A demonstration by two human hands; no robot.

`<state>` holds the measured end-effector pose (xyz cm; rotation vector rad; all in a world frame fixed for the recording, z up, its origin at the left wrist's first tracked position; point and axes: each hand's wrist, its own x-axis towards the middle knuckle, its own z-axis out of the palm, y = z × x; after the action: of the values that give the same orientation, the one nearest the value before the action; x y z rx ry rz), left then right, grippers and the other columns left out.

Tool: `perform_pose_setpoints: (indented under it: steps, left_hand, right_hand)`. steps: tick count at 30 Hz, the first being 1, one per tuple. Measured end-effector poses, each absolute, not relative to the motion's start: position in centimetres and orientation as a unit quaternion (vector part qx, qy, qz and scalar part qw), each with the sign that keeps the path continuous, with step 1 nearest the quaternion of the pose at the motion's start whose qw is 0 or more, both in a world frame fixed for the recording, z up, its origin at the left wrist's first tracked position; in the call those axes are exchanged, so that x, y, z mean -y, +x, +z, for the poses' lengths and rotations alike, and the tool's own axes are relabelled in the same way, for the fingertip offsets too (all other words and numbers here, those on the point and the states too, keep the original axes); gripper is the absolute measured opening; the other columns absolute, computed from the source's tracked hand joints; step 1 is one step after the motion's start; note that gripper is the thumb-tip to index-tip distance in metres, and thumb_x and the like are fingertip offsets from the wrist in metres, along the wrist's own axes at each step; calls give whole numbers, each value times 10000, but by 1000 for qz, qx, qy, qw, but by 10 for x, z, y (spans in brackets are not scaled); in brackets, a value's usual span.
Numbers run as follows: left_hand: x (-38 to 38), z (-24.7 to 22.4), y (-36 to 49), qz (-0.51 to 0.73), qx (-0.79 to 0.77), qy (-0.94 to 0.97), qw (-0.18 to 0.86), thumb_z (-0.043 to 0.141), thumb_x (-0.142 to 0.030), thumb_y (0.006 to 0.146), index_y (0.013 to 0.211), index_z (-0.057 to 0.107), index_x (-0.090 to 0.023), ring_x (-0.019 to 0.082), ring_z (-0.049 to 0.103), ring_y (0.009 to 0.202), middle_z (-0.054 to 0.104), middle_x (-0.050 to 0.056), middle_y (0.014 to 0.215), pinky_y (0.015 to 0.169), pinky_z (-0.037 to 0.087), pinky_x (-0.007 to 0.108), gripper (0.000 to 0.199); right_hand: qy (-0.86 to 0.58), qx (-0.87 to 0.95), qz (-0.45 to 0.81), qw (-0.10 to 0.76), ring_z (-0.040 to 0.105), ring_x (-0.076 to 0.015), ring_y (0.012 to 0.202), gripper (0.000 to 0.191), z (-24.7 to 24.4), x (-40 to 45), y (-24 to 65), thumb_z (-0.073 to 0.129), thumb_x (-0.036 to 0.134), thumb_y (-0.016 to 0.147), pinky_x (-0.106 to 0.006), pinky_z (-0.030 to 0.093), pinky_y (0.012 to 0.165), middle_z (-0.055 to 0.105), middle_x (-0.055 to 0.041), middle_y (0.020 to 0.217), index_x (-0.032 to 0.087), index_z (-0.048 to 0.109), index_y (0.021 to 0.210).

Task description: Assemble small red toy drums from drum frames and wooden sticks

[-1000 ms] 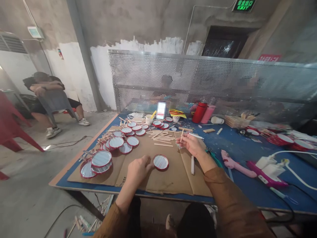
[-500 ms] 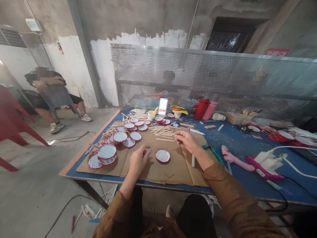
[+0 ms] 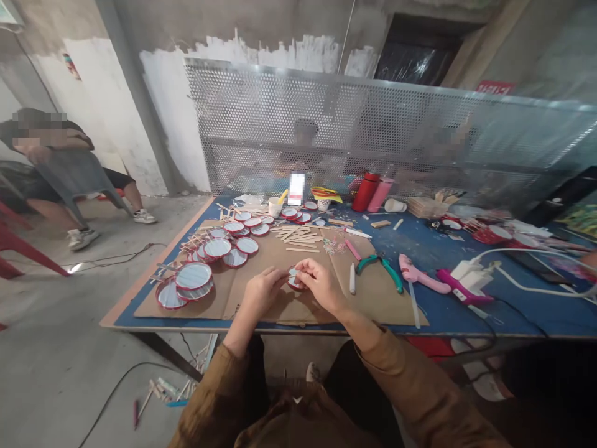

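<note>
Red-rimmed mirror disc (image 3: 293,280) stands tilted between my two hands, above the cardboard sheet (image 3: 280,313) near the middle of the near edge of the table (image 3: 433,311). Right grip (image 3: 319,285) is closed to a pinch on the upper rim; left grip (image 3: 263,291) is nearly closed, its fingertips against the disc's left side. My hands hide most of the face, so I cannot tell whether anything else is held with it. A stack of similar discs (image 3: 193,280) lies toward the table's left edge, with more in a row (image 3: 234,246) farther up and loose wooden craft sticks (image 3: 298,239) toward the far edge. Right of the hands: white stick (image 3: 352,279), green-handled pliers (image 3: 380,270), pink glue gun (image 3: 420,274). Risks, in my judgement: so small a pinch on a smooth rim could let the disc slip, drop onto the cardboard, and roll over the nearby edge. Swinging my left forearm (image 3: 236,333) outward could knock the stack.
</note>
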<state>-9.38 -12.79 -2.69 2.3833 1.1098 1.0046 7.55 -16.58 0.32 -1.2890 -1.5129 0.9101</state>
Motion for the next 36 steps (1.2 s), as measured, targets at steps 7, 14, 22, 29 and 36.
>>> perform_pose_setpoints:
  steps: [7, 14, 22, 29, 36]
  left_hand:
    - [134, -19, -91, 294, -466, 821, 150, 464, -278, 914, 934, 663, -227, 140, 629, 803, 709, 34, 896, 646, 375, 209, 207]
    - [128, -17, -98, 396, -551, 694, 240, 443, -318, 898, 860, 605, -197, 123, 557, 647, 609, -7, 672, 610, 366, 212, 205]
    - [123, -23, -106, 559, -499, 560, 353, 491, -367, 850, 892, 585, -166, 110, 549, 660, 612, 3, 755, 613, 431, 210, 226]
    - [123, -25, -108, 594, -502, 597, 200, 532, -330, 854, 868, 665, -166, 159, 558, 817, 604, 48, 840, 772, 450, 282, 211]
    - [132, -21, -102, 507, -486, 706, 90, 523, -263, 877, 889, 696, -205, 185, 543, 885, 629, 59, 878, 812, 429, 306, 183]
  right_hand:
    - [-547, 520, 344, 559, 584, -119, 532, 302, -12, 167, 94, 577, 459, 793, -237, 467, 536, 660, -13, 654, 169, 615, 867]
    - [-631, 623, 138, 442, 634, -229, 851, 416, -15, 164, 115, 584, 501, 775, -366, 490, 773, 675, -118, 957, 164, 600, 1018]
    - [-649, 732, 35, 204, 547, -312, 1112, 755, -2, 164, 80, 727, 440, 684, -409, 394, 911, 607, -163, 1197, 170, 439, 1328]
    - [-580, 774, 105, 233, 519, -316, 1154, 753, 1, 128, 36, 708, 350, 698, -434, 389, 943, 562, -187, 1269, 126, 412, 1353]
    - [-553, 695, 262, 378, 618, -191, 960, 376, -14, 84, 46, 632, 218, 730, -314, 460, 841, 676, -64, 1055, 195, 611, 1105]
